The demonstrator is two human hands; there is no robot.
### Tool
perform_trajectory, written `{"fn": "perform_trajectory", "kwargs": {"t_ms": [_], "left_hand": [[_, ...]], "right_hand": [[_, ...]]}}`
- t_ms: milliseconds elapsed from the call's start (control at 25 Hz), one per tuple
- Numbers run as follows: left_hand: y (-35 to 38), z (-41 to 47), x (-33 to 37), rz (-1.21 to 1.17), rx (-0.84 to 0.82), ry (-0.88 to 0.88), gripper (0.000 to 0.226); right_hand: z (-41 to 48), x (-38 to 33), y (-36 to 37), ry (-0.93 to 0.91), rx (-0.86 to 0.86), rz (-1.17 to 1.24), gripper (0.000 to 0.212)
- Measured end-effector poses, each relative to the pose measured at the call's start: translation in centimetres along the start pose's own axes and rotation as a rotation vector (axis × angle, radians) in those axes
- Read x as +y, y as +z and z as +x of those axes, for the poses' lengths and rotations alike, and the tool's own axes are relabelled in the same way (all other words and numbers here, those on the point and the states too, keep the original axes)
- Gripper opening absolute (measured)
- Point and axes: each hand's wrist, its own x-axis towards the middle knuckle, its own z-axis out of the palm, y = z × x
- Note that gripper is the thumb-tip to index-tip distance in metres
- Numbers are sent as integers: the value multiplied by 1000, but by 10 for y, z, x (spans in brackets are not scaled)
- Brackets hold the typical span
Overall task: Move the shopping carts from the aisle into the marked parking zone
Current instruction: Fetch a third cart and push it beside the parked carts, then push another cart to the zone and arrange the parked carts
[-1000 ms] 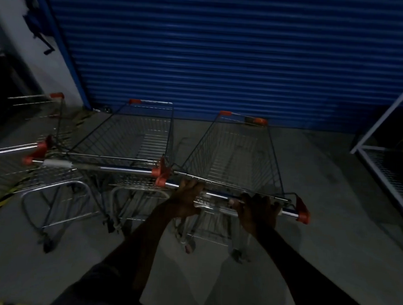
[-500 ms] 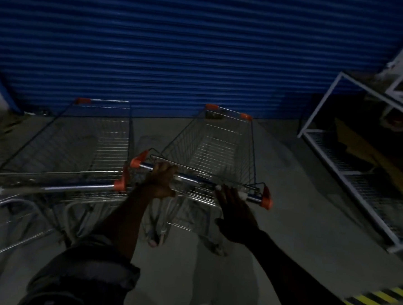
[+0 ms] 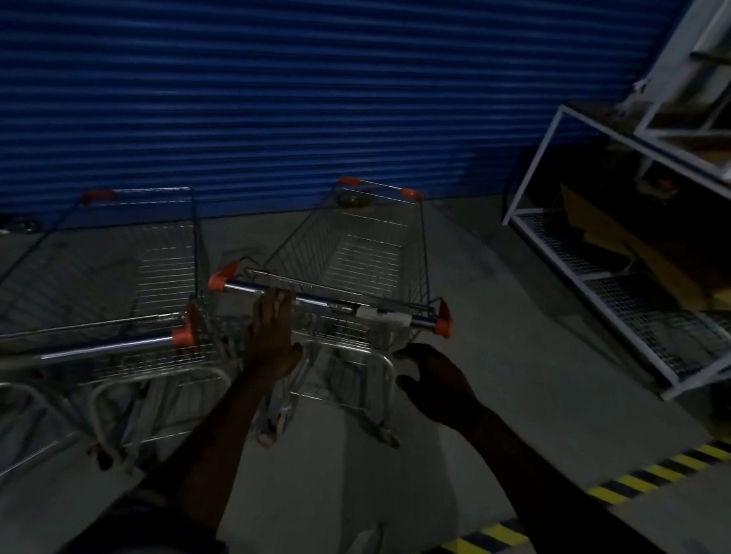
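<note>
The left grip (image 3: 272, 335) lies flat, fingers (image 3: 279, 308) straight and tips touching the handle bar (image 3: 247, 289) of a shopping cart (image 3: 371, 251). The right grip (image 3: 434, 383) hangs clear of it — loosely curled, empty. The cart stands beside a second cart (image 3: 163, 264), before the blue shutter (image 3: 281, 79).

lgt: dim, bluish | glint: cart handle (image 3: 323, 303) | blur: R edge | edges bent

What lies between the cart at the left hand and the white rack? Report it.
Head view: only bare concrete floor separates the cart from the white rack; the striped tape lies nearer the camera.
</note>
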Motion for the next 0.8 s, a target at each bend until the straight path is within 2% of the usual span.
{"fn": "perform_trajectory", "kwargs": {"t_ms": [280, 480, 680, 800], "left_hand": [[-17, -79, 49, -54, 85, 78, 73], [-43, -159, 78, -99, 105, 78, 62], [-58, -254, 82, -116, 189, 168, 50], [-62, -307, 70, -86, 271, 179, 44]], "right_hand": [[-54, -7, -15, 21, 10, 47, 55], [-123, -11, -27, -15, 62, 93, 57], [-188, -24, -21, -86, 116, 127, 58], [-222, -43, -7, -103, 171, 241, 60]]}}
